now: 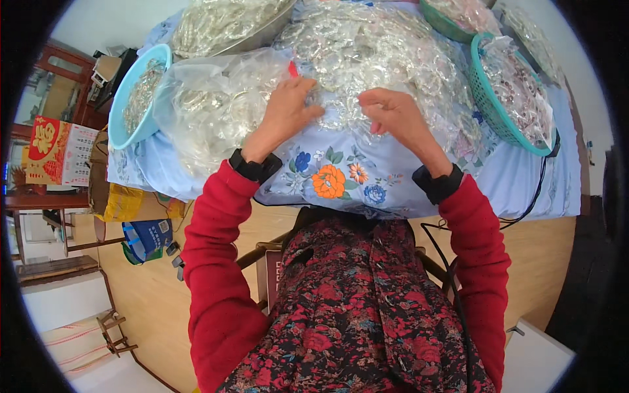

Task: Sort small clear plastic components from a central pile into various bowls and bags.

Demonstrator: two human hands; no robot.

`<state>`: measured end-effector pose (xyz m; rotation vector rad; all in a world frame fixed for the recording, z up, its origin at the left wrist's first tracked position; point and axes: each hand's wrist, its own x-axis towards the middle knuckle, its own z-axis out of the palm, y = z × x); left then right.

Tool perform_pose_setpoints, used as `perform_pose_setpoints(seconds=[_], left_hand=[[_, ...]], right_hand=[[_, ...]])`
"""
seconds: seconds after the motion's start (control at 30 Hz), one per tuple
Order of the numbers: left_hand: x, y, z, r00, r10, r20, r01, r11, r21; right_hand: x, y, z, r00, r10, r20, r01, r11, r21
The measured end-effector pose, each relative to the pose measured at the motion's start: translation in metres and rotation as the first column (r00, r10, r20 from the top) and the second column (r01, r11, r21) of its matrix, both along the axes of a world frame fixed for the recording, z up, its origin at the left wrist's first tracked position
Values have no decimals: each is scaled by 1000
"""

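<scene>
At the near edge of a heap of small clear packets (373, 49), in the head view, the left hand (288, 110) curls beside a red bit (293, 69), thumb and fingers slightly parted. Opposite it, the right hand (393, 112) bends its fingers toward its thumb; whether either grasps a packet, I cannot tell. The heap lies on a flowered blue cloth (406, 177), between a large clear bag (190, 98) and a teal basket (496, 108).
</scene>
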<state>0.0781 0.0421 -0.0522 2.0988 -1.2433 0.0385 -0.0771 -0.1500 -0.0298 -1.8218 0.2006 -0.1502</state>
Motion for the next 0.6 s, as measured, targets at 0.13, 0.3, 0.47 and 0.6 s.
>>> perform_pose_setpoints(seconds=[0.13,0.3,0.47,0.6], left_hand=[[-16,1,5,978,-77,192,60,994,91],[-29,5,10,946,-122,301,58,975,213],[-24,2,6,929,-118,350,49,978,201],[-19,1,4,945,-135,297,69,973,222]], right_hand=[[2,8,-14,963,154,223,-70,935,-347],[1,14,-21,898,271,346,69,691,-720],[3,14,-14,965,173,199,92,488,-868],[13,-4,-14,955,86,284,232,382,-895]])
